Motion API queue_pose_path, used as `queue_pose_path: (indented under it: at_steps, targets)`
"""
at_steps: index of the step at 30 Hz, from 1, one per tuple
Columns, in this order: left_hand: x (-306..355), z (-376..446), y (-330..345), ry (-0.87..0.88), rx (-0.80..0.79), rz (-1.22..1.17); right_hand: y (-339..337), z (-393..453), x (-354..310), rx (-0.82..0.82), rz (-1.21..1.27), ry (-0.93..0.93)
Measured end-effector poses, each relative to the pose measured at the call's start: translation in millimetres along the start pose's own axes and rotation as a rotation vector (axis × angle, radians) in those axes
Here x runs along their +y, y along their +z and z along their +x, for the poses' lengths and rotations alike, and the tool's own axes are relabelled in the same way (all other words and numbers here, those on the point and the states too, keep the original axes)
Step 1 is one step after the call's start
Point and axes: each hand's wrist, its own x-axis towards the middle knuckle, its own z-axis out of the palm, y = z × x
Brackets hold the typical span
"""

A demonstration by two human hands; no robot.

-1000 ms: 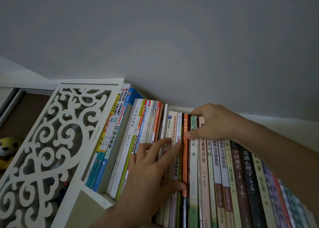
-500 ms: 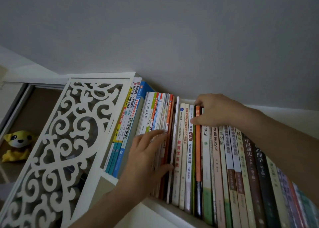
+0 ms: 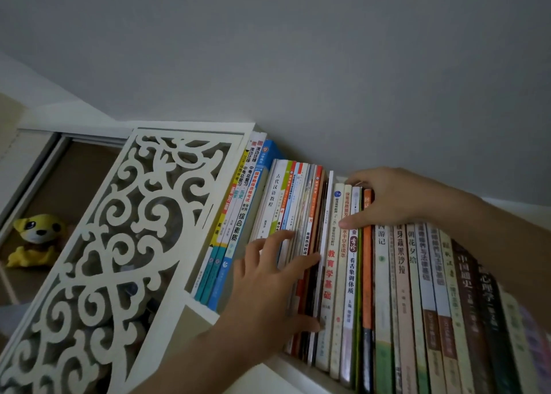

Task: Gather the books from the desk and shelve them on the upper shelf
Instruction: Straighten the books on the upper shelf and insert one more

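A long row of upright books (image 3: 402,274) fills the white upper shelf (image 3: 301,364). At its left part stands a bundle of thin colourful books (image 3: 301,203), leaning slightly. My left hand (image 3: 268,286) lies flat on the spines of this bundle, fingers spread, thumb low near a white-spined book (image 3: 329,262). My right hand (image 3: 396,197) reaches over the top of the row. Its fingers hook over the upper ends of an orange-spined book (image 3: 367,274) and its pale neighbours, and the thumb presses across their spines.
A white carved openwork side panel (image 3: 119,229) closes the shelf on the left, with taller blue and yellow textbooks (image 3: 238,215) right beside it. A yellow plush toy (image 3: 35,238) sits in a lower compartment at far left. A plain grey wall (image 3: 328,66) rises behind.
My left hand has slid left from the white-spined books onto the thin bundle. The right hand has stayed on the tops of the books. The view has shifted, showing more of the shelf's left end.
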Motion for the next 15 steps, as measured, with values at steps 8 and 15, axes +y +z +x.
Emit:
queue_pose_path:
  at_steps: [8,15]
  targets:
    - [24.4,24.8,1.8,-0.050,0.139,-0.167,12.0,-2.0,-1.9,0.115,0.019,-0.077]
    - [42.6,49.7,38.5,-0.185,0.530,-0.251,12.6,1.8,5.7,0.143,0.018,-0.034]
